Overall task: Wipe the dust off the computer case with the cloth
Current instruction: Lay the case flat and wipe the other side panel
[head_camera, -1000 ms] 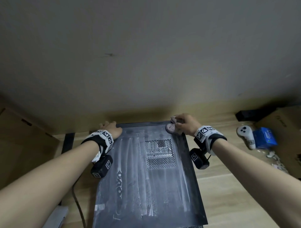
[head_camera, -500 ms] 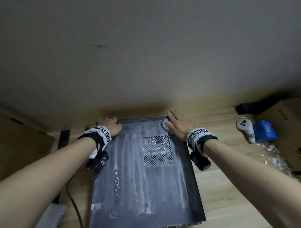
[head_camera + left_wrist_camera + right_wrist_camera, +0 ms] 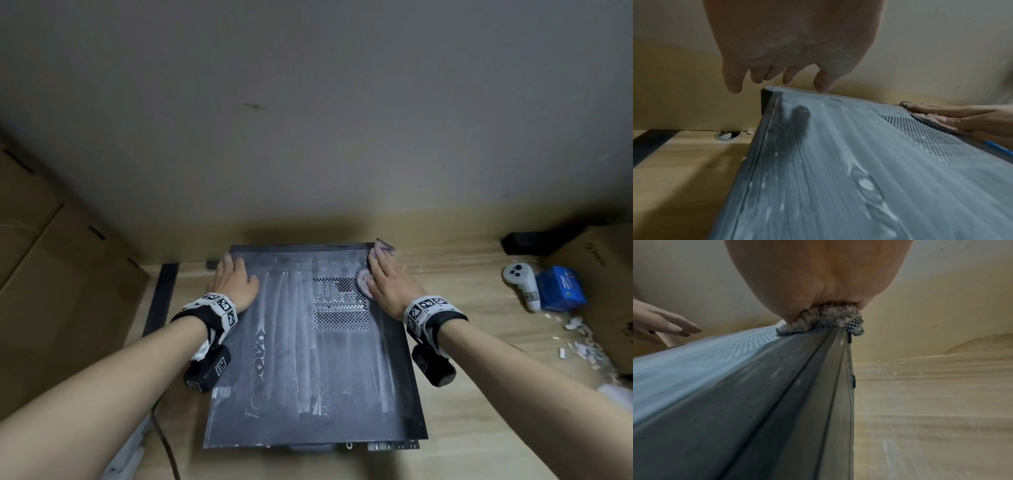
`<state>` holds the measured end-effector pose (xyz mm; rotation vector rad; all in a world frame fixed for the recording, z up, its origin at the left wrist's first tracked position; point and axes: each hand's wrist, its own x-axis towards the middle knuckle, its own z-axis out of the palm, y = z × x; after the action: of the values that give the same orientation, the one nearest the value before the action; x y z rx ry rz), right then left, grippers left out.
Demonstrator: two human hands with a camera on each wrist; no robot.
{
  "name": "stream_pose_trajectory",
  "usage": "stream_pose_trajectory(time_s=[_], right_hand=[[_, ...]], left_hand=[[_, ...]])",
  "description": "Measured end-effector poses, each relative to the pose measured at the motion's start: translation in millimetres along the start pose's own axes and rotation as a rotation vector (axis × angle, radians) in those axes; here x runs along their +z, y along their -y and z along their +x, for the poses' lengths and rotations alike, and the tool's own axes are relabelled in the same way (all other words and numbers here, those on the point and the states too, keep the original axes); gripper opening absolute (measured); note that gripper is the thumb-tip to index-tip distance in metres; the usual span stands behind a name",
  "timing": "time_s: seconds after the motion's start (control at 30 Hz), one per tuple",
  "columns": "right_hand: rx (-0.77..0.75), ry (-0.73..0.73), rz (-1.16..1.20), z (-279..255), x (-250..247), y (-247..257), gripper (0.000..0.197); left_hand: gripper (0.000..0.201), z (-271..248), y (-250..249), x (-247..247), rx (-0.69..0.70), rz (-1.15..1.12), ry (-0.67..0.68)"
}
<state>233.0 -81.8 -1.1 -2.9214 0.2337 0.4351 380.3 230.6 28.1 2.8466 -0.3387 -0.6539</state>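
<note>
A black computer case [image 3: 308,377] lies flat on the wooden floor, its side panel [image 3: 859,162] streaked with pale dust around a mesh vent [image 3: 340,305]. My right hand [image 3: 387,281] lies flat, fingers straight, pressing a fluffy checked cloth [image 3: 364,282] onto the case's far right corner; the cloth [image 3: 824,319] bulges from under the palm and over the edge. My left hand [image 3: 234,277] rests open on the far left corner, fingers [image 3: 822,82] loosely bent over the back edge.
A wall rises just behind the case. Cardboard boxes [image 3: 51,274] stand at the left and a box [image 3: 603,274] at the right. A white controller [image 3: 522,284], a blue pack [image 3: 560,287] and paper scraps [image 3: 582,342] lie on the floor at the right. A cable [image 3: 164,442] runs at lower left.
My right hand has gone from gripping the bunched cloth to lying flat on it, and has slid slightly toward me along the right edge. The left hand has stayed at its corner.
</note>
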Motion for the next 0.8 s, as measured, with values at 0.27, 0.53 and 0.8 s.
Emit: stream_pose_trajectory(time_s=[0.27, 0.53, 0.8], right_hand=[[-0.038, -0.045, 0.001, -59.7, 27.1, 12.0, 0.065], [-0.054, -0.069, 0.019, -115.8, 47.7, 23.9, 0.062], [-0.008, -0.103, 0.04, -165.6, 67.9, 41.4, 0.062]], left_hand=[[0.064, -72.4, 22.7, 25.3, -0.059, -0.091, -0.067], [0.05, -134.4, 43.6, 51.8, -0.155, -0.188, -0.098], [0.054, -163.7, 51.5, 71.9, -0.232, -0.291, 0.017]])
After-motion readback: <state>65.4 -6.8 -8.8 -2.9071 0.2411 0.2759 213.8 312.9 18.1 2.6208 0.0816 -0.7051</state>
